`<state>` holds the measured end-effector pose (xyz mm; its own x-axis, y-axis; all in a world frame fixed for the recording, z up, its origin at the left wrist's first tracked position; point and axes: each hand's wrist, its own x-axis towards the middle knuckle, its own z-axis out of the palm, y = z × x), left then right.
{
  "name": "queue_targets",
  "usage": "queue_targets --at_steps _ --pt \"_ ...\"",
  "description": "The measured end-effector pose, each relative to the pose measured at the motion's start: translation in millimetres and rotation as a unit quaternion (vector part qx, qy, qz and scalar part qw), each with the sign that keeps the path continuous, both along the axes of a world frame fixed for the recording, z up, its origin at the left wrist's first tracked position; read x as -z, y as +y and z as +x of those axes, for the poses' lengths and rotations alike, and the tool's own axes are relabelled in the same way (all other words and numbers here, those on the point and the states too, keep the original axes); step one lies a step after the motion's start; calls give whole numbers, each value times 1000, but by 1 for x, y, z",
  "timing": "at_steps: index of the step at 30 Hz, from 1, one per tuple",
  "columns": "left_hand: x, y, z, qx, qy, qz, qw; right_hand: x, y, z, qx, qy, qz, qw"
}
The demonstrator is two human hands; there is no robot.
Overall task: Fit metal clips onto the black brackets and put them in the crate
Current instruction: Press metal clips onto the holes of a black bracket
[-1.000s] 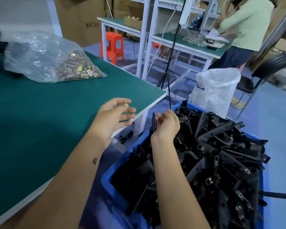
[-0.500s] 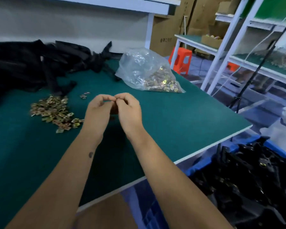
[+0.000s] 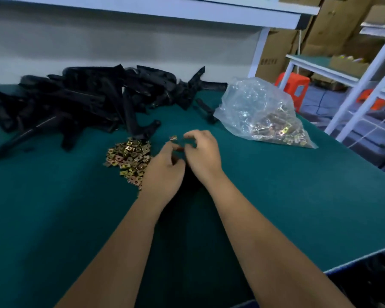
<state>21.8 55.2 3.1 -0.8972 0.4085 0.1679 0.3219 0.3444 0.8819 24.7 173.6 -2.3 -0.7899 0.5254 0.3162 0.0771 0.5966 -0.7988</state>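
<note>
two bare hands meet over the green desk (image 3: 265, 196), just right of the loose pile of metal clips (image 3: 129, 158). left hand (image 3: 165, 172): fingers curled, tips toward the right hand; whether they pinch a clip cannot be told. right hand (image 3: 203, 155): fingers (image 3: 190, 134) curled and hooked downward, nothing plainly held. one stray clip (image 3: 173, 137) lies on the desk just beyond the fingertips. black brackets (image 3: 80, 103) lie heaped at the far left of the desk; a clear bag of clips (image 3: 262, 114) sits at far right. compared with half a second ago, the hands have moved forward, closer to the clip pile, and the fingertips, then pressed together, now stand slightly apart. the blue crate (image 3: 365, 283) shows only at the lower right corner.
</note>
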Motion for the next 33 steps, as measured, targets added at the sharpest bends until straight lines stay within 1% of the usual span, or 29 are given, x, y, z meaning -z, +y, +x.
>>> queue_targets --at_steps 2,4,8,11,14,17,19,21,22,24,27,29,31,33 --pt "3 1 -1 7 8 -18 1000 0 15 -14 32 -40 60 997" --pt "5 1 -1 15 3 -31 999 -1 28 -28 76 -96 90 988" --pt "6 2 -2 18 1 -57 998 -6 47 -51 123 -176 92 972" --pt "7 3 -4 17 10 -58 998 -7 53 -68 140 -239 124 953" --pt "8 5 -5 14 10 -65 998 -5 55 -76 164 -254 142 942" --pt "8 6 -5 3 -4 -67 998 -3 54 -75 173 -204 141 953" --pt "8 7 -6 1 -2 -63 998 -2 52 -71 174 -138 127 967" --pt "8 6 -7 3 4 -39 999 -1 45 -65 167 -58 89 980" --pt "7 6 -8 4 -11 1 1000 -1 39 -62 158 -21 64 985" --pt "2 5 -10 6 -86 129 988 -2 22 -58 136 36 20 990" --pt "-10 -3 -18 -21 -186 308 933 -3 -9 -51 111 87 5 990" --pt "-18 -14 -24 -65 -231 396 887 -5 -30 -43 88 153 14 984" --pt "-22 -30 -32 -95 -293 450 838 -9 -50 -33 70 243 2 968" --pt "-23 -47 -41 -76 -364 462 805 -16 -68 -24 67 309 -47 948"
